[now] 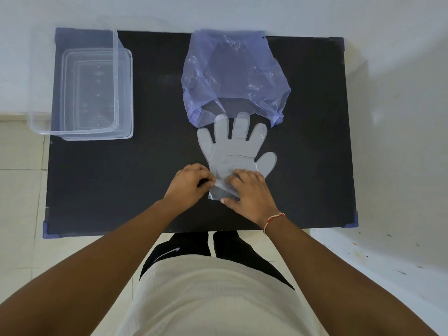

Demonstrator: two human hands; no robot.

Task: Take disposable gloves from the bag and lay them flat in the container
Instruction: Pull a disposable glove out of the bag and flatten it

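A clear disposable glove (234, 151) lies flat on the black table (121, 180), fingers pointing away toward the bag. The translucent purple bag (232, 76) lies at the back middle, its mouth facing me and touching the glove's fingertips. My left hand (189, 187) pinches the glove's cuff at its left edge. My right hand (249, 192) rests on the cuff's right side, fingers pressing the plastic and thumb under its lower edge. The clear plastic container (72, 127) stands at the table's back left with nothing visible in it.
A second clear piece, likely the lid (128, 93), lies under or beside the container on its right. The table's front edge is close to my legs. A white wall stands behind the table, with tiled floor on both sides.
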